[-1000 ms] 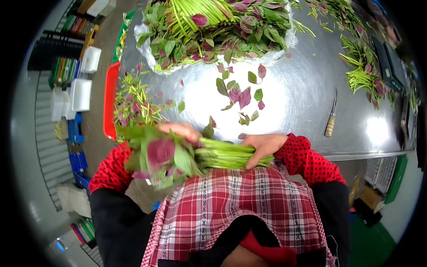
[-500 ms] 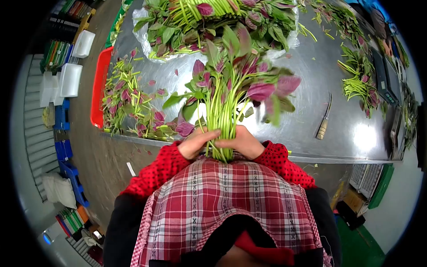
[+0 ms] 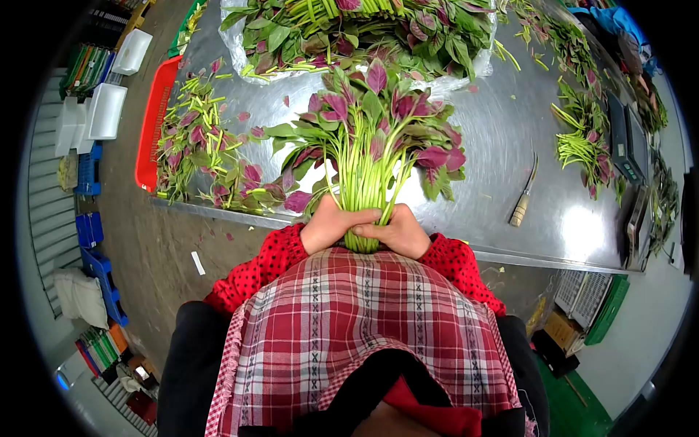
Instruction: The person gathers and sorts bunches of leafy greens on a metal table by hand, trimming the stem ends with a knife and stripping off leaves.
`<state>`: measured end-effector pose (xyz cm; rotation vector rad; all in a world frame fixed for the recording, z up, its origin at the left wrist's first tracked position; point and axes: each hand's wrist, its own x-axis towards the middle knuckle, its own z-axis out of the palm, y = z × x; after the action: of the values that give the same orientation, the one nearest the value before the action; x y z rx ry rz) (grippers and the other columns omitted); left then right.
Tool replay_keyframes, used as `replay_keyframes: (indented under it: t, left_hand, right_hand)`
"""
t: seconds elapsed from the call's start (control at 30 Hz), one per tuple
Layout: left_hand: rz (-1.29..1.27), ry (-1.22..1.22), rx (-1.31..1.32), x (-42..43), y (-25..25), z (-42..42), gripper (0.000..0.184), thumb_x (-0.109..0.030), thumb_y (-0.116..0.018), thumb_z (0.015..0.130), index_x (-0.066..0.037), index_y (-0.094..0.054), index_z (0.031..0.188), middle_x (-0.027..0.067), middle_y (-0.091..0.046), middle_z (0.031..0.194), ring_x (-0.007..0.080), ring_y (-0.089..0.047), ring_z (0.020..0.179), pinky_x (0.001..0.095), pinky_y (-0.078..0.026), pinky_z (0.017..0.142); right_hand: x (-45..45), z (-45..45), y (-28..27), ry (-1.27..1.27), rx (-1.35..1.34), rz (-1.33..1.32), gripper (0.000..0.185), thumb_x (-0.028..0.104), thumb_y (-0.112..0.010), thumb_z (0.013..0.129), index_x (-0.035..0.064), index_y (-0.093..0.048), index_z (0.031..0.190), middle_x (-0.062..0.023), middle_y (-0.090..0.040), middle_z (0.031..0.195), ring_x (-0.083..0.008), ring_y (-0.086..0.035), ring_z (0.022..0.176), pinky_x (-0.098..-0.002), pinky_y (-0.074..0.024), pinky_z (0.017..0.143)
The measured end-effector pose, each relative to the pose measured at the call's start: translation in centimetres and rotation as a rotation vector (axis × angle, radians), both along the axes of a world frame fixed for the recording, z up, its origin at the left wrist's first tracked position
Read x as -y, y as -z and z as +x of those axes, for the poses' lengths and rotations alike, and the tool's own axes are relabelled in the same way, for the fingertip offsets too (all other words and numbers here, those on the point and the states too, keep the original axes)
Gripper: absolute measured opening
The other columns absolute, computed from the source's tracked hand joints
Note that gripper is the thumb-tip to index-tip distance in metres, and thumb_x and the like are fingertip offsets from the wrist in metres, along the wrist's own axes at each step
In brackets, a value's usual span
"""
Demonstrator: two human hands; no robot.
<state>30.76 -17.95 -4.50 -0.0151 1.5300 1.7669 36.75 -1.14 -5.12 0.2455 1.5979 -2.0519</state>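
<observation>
Both hands are wrapped round the lower stems of a bunch of red amaranth greens (image 3: 368, 156), held at the table's near edge. My left hand (image 3: 331, 224) closes on the stems from the left, its thumb across the front. From the right, my right hand (image 3: 399, 231) grips the same stems, thumb also in front. The stem ends stick out below the thumbs, close to the checked apron (image 3: 364, 313). Purple and green leaves fan out away from me. Beyond lies a large pile of the same greens (image 3: 429, 36) on clear plastic.
Loose leaves and stem scraps (image 3: 207, 153) lie at left beside a red crate (image 3: 156, 124). A curved knife with a wooden handle (image 3: 520, 207) rests on the metal table (image 3: 495, 153) at right. Farther right are a smaller bunch (image 3: 582, 142) and a dark scale (image 3: 626, 138).
The bunch's leaves, blurred and spread wider before, now hang sharper and more gathered. Both hands stay on the stems, drawn slightly together. The whole view has shifted a little.
</observation>
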Motion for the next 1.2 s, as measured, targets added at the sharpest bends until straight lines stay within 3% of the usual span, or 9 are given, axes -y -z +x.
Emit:
replay_keyframes:
  t: [0.1, 0.17, 0.37, 0.43, 0.47, 0.73, 0.93, 1.03, 1.2]
  left_hand:
    - [0.035, -0.119, 0.088, 0.0, -0.8, -0.6, 0.035, 0.0, -0.068, 0.079, 0.003, -0.059, 0.113, 0.0092, -0.067, 0.102, 0.0152, -0.064, 0.088, 0.0296, -0.052, 0.078]
    - [0.132, -0.266, 0.223, 0.2, -2.3, -1.2, 0.03, -0.002, -0.071, 0.078, 0.002, -0.062, 0.106, 0.0065, -0.067, 0.096, 0.0128, -0.064, 0.081, 0.0268, -0.053, 0.075]
    - [0.034, -0.267, 0.018, -0.3, 0.0, 0.0, 0.02, -0.006, -0.066, 0.085, 0.002, -0.061, 0.103, 0.0074, -0.065, 0.089, 0.0142, -0.063, 0.073, 0.0283, -0.052, 0.06]
    - [0.165, -0.278, 0.341, 0.2, -1.4, -0.5, 0.017, -0.006, -0.065, 0.085, 0.003, -0.061, 0.099, 0.0075, -0.063, 0.082, 0.0146, -0.06, 0.064, 0.0303, -0.051, 0.054]
    - [0.135, -0.295, 0.34, 0.2, -1.4, -0.5, 0.014, -0.005, -0.064, 0.087, 0.003, -0.061, 0.097, 0.0081, -0.062, 0.079, 0.0148, -0.057, 0.058, 0.0307, -0.048, 0.049]
    - [-0.041, -0.242, 0.101, -0.1, -1.9, -1.0, 0.015, -0.012, -0.059, 0.092, 0.002, -0.062, 0.096, 0.0048, -0.063, 0.073, 0.0137, -0.061, 0.063, 0.0257, -0.05, 0.059]
    - [-0.199, -0.034, -0.047, 1.1, -1.5, -1.3, 0.016, -0.011, -0.059, 0.092, -0.003, -0.058, 0.078, -0.0002, -0.054, 0.06, 0.0077, -0.049, 0.05, 0.0238, -0.039, 0.046]
    - [-0.179, -0.002, -0.054, 0.5, -0.7, 0.5, 0.015, -0.011, -0.06, 0.091, -0.002, -0.058, 0.079, -0.0003, -0.054, 0.061, 0.0081, -0.049, 0.05, 0.0242, -0.04, 0.046]
    - [-0.189, -0.091, -0.079, 0.6, -0.2, 0.4, 0.016, -0.015, -0.062, 0.091, -0.002, -0.059, 0.081, -0.0001, -0.055, 0.06, 0.0073, -0.051, 0.051, 0.0239, -0.041, 0.046]
  right_hand:
    - [-0.5, -0.3, -0.2, 0.046, -0.082, 0.023, 0.022, 0.008, -0.069, 0.084, -0.0027, -0.066, 0.103, -0.0055, -0.068, 0.093, -0.0106, -0.061, 0.083, -0.0272, -0.0507, 0.074]
    - [-1.0, 0.1, 0.5, 0.09, 0.063, -0.103, 0.024, 0.008, -0.07, 0.084, -0.0036, -0.065, 0.104, -0.0052, -0.068, 0.091, -0.0109, -0.061, 0.082, -0.0267, -0.0503, 0.073]
    - [1.0, -0.7, 1.0, 0.078, -0.081, -0.005, 0.026, 0.006, -0.067, 0.086, -0.0034, -0.062, 0.11, -0.0075, -0.066, 0.094, -0.0132, -0.063, 0.083, -0.0277, -0.0517, 0.073]
    - [0.8, -0.4, 0.8, 0.219, 0.133, -0.273, 0.03, 0.006, -0.065, 0.086, -0.0037, -0.059, 0.114, -0.0087, -0.065, 0.095, -0.0148, -0.064, 0.083, -0.0276, -0.0522, 0.073]
    - [0.5, -0.5, 0.7, 0.186, 0.172, -0.275, 0.027, 0.006, -0.063, 0.088, -0.0045, -0.057, 0.112, -0.0092, -0.064, 0.094, -0.016, -0.064, 0.078, -0.0276, -0.0528, 0.068]
    - [-0.3, -1.5, -0.1, 0.117, 0.17, -0.107, 0.013, 0.013, -0.064, 0.089, 0.0004, -0.061, 0.091, -0.0035, -0.06, 0.07, -0.01, -0.056, 0.057, -0.0233, -0.044, 0.051]
    - [-1.6, -3.7, -2.4, 0.494, 0.047, -0.017, 0.014, 0.014, -0.066, 0.087, 0.0016, -0.061, 0.086, -0.0002, -0.055, 0.065, -0.0076, -0.05, 0.054, -0.0233, -0.0416, 0.05]
    - [-0.9, -6.6, -0.9, 0.482, -0.124, 0.179, 0.016, 0.015, -0.069, 0.085, 0.0019, -0.06, 0.08, 0.0016, -0.054, 0.063, -0.0063, -0.045, 0.052, -0.0236, -0.0384, 0.049]
    - [-1.4, -7.4, -0.2, 0.491, -0.007, -0.018, 0.01, 0.011, -0.069, 0.084, 0.0025, -0.063, 0.082, 0.0006, -0.058, 0.065, -0.0075, -0.049, 0.05, -0.0232, -0.0382, 0.046]
